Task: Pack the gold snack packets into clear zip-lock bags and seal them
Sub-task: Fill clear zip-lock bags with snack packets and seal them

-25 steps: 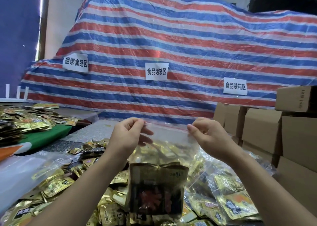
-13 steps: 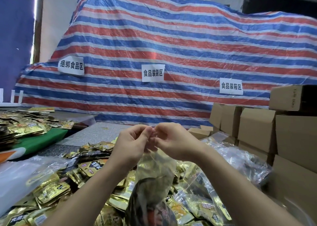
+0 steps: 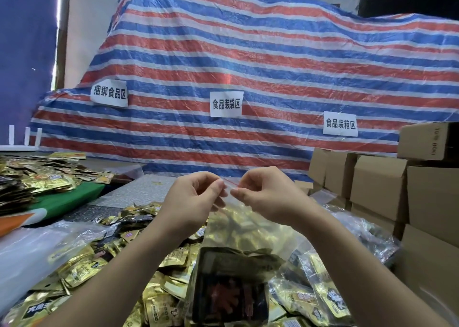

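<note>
A clear zip-lock bag (image 3: 248,229) hangs in front of me, filled with gold snack packets and a dark packet (image 3: 231,292) at its bottom. My left hand (image 3: 196,200) and my right hand (image 3: 268,195) both pinch the bag's top strip, fingertips almost touching, with a short length of red zip line showing between them. Below lies a heap of loose gold snack packets (image 3: 82,272).
Filled clear bags (image 3: 313,292) lie at the lower right. Cardboard boxes (image 3: 380,185) stack along the right. A second packet pile (image 3: 37,177) sits on green cloth at the left. A striped tarp (image 3: 248,66) with paper labels covers the back.
One second ago my hands held the bag's mouth wide apart. They came together at the middle of the top strip and have parted slightly since.
</note>
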The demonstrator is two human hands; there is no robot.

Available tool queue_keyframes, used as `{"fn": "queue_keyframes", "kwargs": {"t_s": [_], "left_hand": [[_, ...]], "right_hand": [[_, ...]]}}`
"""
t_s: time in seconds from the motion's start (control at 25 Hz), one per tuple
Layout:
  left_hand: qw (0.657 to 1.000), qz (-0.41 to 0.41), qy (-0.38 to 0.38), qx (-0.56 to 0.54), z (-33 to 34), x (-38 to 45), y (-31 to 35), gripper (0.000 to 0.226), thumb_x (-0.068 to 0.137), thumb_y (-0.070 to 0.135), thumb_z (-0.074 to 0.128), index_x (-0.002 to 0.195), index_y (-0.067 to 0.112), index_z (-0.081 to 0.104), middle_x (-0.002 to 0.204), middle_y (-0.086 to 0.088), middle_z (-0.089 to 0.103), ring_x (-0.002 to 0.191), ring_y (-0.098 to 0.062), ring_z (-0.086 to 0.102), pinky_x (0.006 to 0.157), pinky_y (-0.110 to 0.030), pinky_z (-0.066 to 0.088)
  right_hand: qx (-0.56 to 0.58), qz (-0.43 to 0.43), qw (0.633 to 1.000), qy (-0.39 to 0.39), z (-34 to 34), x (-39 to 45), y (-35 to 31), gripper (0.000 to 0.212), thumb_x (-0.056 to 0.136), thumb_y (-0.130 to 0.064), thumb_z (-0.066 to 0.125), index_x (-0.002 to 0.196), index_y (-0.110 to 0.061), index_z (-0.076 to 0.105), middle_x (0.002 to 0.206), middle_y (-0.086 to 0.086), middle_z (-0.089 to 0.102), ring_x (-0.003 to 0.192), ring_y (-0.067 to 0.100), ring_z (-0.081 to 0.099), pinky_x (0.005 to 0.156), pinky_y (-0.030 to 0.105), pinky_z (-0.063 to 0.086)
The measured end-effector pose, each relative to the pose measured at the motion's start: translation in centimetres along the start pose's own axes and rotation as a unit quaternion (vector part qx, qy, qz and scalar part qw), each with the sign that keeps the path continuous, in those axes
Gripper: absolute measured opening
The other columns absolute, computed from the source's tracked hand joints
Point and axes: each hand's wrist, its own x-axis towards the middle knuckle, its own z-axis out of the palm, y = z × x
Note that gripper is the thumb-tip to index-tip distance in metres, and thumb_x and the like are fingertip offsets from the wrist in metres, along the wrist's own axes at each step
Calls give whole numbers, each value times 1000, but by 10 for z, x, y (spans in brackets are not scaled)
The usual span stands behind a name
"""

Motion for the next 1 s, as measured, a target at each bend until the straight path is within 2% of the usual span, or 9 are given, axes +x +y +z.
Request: {"fn": "queue_keyframes", "kwargs": {"t_s": [0.08,0.2,0.48,0.56,0.68,0.76,0.88,1.0], "left_hand": [[999,21,0,27,4,-1,2,18,98,16,58,85,14,71,75,0,72,66,-10,68,58,-17,51],[999,35,7,39,6,-2,3,19,97,16,58,84,16,70,72,0,71,65,-11,67,59,-20,52],[992,81,26,98,7,-1,18,17,97,20,57,84,18,67,71,0,69,66,-11,66,68,-39,56],[991,86,29,102,8,-1,23,17,97,20,57,84,17,66,72,0,68,66,-12,65,69,-40,55],[992,88,35,86,8,1,28,16,98,19,56,85,17,66,73,-1,68,67,-12,65,69,-37,56],[994,83,35,69,8,2,29,15,97,20,58,86,17,67,74,-1,69,66,-10,65,67,-32,57],[994,81,37,67,5,0,27,14,95,20,62,83,20,69,74,4,70,65,-10,67,64,-25,57],[993,75,49,75,6,-2,22,15,95,19,62,83,21,70,73,7,69,65,-8,67,62,-24,56]], "right_hand": [[23,9,1000,-13,0,-3,-3,23,92,-43,66,80,-24,69,74,-3,69,69,13,64,64,31,54],[34,2,999,-2,-1,-6,-8,19,94,-37,66,85,-21,72,79,-1,71,78,18,68,73,38,56],[63,13,998,21,-7,-8,-19,21,94,-34,66,83,-17,71,74,2,69,70,18,65,66,38,53],[75,14,997,30,-9,-8,-22,21,93,-31,67,81,-15,71,74,5,69,69,22,64,64,38,51],[79,6,996,43,-10,-6,-26,18,93,-29,67,84,-14,72,79,9,71,67,17,62,66,42,53],[69,-5,996,49,-10,-6,-27,18,94,-30,67,87,-15,72,78,7,70,66,14,60,64,38,53],[34,-16,998,51,-8,-7,-24,19,96,-32,64,88,-18,73,71,-3,66,60,5,55,56,26,47],[-11,-24,998,60,-5,-8,-21,18,95,-35,64,88,-22,74,70,-10,64,60,3,55,54,17,41]]}}
